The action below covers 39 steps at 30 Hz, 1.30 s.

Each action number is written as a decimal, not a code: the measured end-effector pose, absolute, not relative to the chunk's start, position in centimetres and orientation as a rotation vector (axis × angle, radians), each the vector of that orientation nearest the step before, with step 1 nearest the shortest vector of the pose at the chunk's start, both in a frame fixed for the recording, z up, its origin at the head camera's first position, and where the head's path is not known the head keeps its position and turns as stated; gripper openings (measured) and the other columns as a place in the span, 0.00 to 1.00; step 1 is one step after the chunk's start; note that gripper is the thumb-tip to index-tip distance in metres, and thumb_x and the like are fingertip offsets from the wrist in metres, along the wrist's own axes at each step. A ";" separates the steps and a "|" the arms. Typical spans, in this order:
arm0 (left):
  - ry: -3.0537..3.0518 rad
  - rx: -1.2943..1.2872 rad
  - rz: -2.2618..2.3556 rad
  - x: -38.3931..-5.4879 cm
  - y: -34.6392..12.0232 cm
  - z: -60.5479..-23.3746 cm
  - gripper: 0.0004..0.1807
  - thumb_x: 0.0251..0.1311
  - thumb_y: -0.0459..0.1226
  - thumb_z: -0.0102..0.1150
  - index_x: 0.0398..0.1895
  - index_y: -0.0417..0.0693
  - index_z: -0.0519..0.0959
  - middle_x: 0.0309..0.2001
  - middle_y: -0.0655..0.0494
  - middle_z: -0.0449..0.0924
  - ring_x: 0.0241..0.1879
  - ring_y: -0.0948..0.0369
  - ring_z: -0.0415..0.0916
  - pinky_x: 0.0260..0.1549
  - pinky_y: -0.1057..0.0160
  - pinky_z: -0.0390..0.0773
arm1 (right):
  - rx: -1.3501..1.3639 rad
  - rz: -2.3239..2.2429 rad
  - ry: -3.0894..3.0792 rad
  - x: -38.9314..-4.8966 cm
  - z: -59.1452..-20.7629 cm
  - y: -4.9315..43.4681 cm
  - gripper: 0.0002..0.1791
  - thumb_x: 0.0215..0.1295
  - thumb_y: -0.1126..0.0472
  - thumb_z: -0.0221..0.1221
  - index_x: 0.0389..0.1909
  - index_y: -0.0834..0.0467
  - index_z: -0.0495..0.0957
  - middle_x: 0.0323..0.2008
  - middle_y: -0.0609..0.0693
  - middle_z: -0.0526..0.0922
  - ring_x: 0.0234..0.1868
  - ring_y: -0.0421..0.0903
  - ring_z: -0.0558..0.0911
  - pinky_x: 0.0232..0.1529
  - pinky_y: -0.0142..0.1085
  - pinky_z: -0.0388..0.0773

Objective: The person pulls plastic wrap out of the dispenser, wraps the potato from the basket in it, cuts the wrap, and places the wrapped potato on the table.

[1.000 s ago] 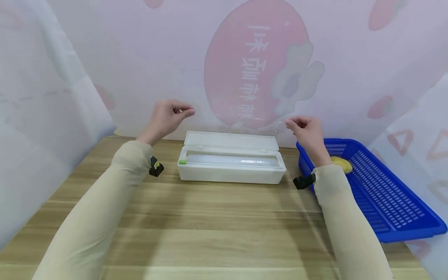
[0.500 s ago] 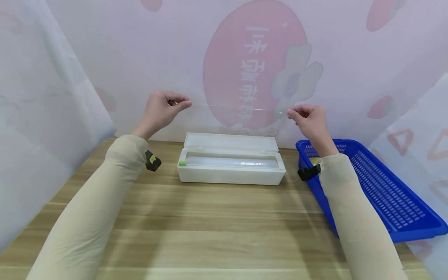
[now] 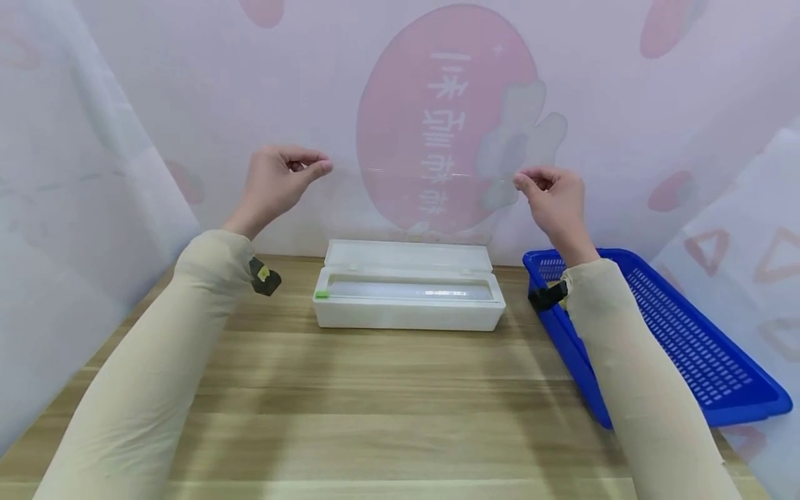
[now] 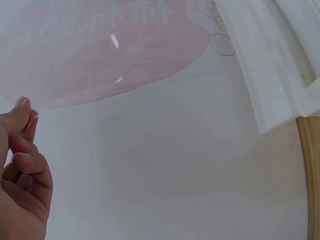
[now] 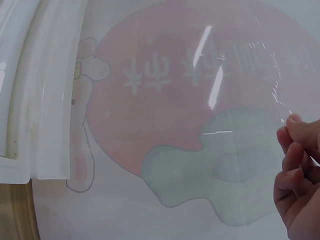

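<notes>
A sheet of clear cling film (image 3: 409, 171) stretches between my hands, above and behind a white dispenser box (image 3: 406, 316). My left hand (image 3: 275, 182) pinches one upper corner between thumb and fingertips. At the opposite corner, my right hand (image 3: 557, 206) pinches the film the same way. Glints and creases run over the cling film (image 5: 215, 90) in the right wrist view; its lower extent is hard to make out. The box's lid (image 3: 409, 255) is tipped back, showing the film roll (image 3: 400, 290) inside. On its front left edge sits a green slider (image 3: 321, 294).
A blue perforated basket (image 3: 759, 396) stands on the right of the wooden table (image 3: 400, 417). Something yellow in it is mostly hidden behind my right wrist. A printed curtain (image 3: 300, 69) hangs close behind the box and along both sides.
Both hands have risen and moved slightly farther apart, lifting the film's upper edge higher above the box. The box has stayed in place. My right wrist now covers most of the yellow thing.
</notes>
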<state>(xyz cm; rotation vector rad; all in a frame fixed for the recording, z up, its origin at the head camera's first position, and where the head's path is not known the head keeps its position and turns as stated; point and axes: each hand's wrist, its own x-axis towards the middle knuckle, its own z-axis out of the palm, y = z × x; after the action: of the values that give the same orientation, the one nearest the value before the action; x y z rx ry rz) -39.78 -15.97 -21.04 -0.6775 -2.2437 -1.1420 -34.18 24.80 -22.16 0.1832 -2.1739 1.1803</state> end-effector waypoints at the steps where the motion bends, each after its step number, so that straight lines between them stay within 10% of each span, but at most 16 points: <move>1: -2.237 -0.679 -1.147 -39.8 -15.9 -20.8 0.12 0.62 0.43 0.67 0.41 0.45 0.88 0.33 0.55 0.86 0.24 0.60 0.69 0.21 0.67 0.64 | 0.184 1.174 -2.148 -34.2 -22.1 24.7 0.15 0.66 0.55 0.64 0.43 0.64 0.86 0.34 0.52 0.84 0.31 0.44 0.73 0.29 0.32 0.68; 21: -2.032 -0.696 -1.240 -38.2 -15.0 -17.2 0.10 0.58 0.41 0.71 0.39 0.45 0.89 0.30 0.58 0.84 0.22 0.62 0.67 0.24 0.67 0.64 | 0.160 1.281 -1.881 -32.9 -19.4 23.9 0.13 0.65 0.56 0.65 0.43 0.62 0.86 0.35 0.50 0.84 0.28 0.42 0.74 0.30 0.29 0.71; 39: -1.903 -0.903 -1.572 -29.9 -15.5 -18.7 0.06 0.57 0.29 0.68 0.37 0.33 0.86 0.26 0.49 0.83 0.16 0.62 0.62 0.16 0.71 0.63 | 0.308 2.002 -1.608 -23.8 -21.4 23.9 0.16 0.61 0.61 0.67 0.40 0.72 0.80 0.33 0.57 0.80 0.22 0.47 0.70 0.20 0.28 0.70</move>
<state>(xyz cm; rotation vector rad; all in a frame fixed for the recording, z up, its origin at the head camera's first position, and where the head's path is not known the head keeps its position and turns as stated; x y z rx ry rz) -29.88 -15.51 -18.69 -0.9026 -1.9030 -1.5722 -23.81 23.85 -21.38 0.3077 -1.6084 2.0022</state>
